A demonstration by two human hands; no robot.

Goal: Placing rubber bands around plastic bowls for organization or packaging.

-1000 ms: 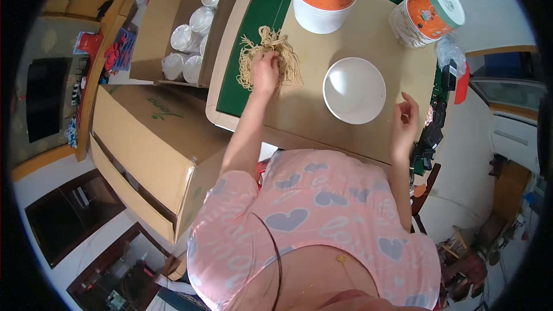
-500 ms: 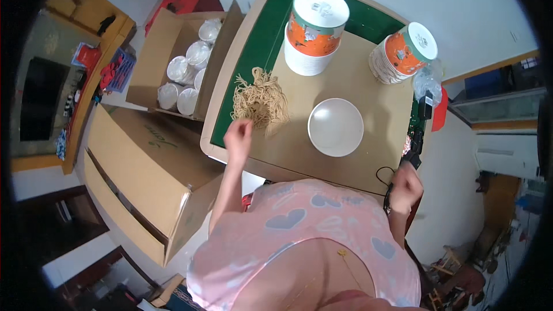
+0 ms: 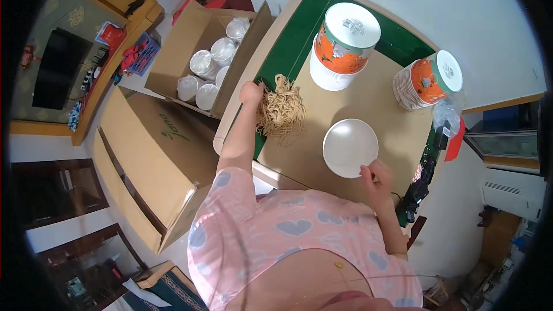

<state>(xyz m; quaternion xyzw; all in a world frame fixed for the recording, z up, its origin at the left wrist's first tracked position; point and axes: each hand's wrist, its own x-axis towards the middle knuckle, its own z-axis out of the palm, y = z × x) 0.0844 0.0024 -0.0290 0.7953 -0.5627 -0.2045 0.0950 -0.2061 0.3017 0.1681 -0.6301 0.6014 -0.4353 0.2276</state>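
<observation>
A tangled heap of tan cord [image 3: 282, 109] lies on the left part of the table. My left hand [image 3: 252, 92] is at the heap's left edge, its fingers curled closed. What they grip, if anything, is hidden. To the right of the heap is a round white bowl [image 3: 350, 148], its inside showing and nothing seen in it. My right hand [image 3: 378, 179] is at the bowl's lower right rim, thumb and fingers bent into a pinch over the edge. I cannot make out whether it holds the rim or something small.
Two stacks of upturned orange-and-white paper tubs, one taller [image 3: 345, 46] and one shorter [image 3: 429, 80], stand at the back. An open carton [image 3: 167, 75] of plastic-wrapped white stacks is left of the table [image 3: 397, 132], behind a larger carton [image 3: 150, 155]. Black devices [image 3: 417, 187] line the right edge.
My left hand has reached forward to the cord heap's left side. My right hand has come from the table's right edge to the bowl's rim. The whole view has shifted.
</observation>
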